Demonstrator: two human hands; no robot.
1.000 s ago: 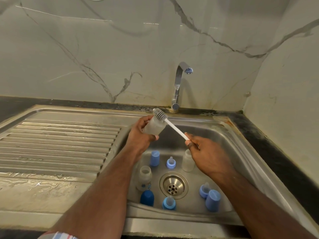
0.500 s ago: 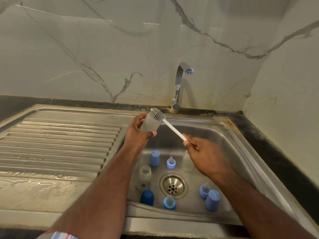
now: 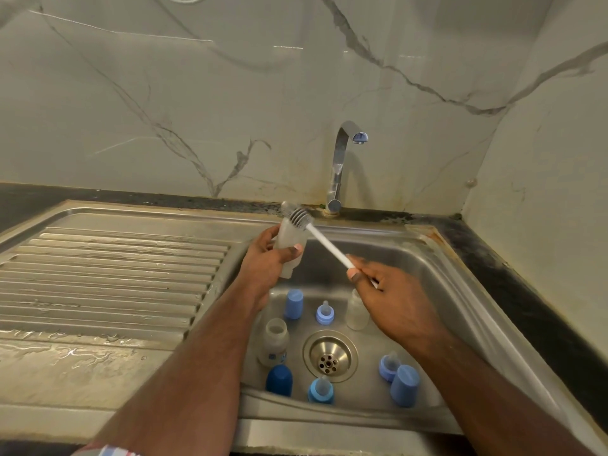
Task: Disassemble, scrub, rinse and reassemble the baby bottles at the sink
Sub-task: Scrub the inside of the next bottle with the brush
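Left hand (image 3: 266, 258) wrapped round a clear bottle (image 3: 289, 245), held up over the sink's (image 3: 427, 258) back-left corner, mouth apparently pointing down toward the basin, base up by the brush head. Right hand (image 3: 388, 291) pinching the white brush (image 3: 325, 243) handle at its lower end, fingers curled. Brush running up and left from the right hand, bristle head touching the bottle's upper end, outside rather than in. Bottle up-left of the right hand, long axis steeply tilted, brush crossing it at an angle. Probably scrubbing the outside; going inside calls for swinging the head round to the mouth. Down in the basin around the drain (image 3: 330, 355): 2 more bottles, 3 caps, 3 teat rings, all apart. Tap (image 3: 342, 166) dry, no water running.
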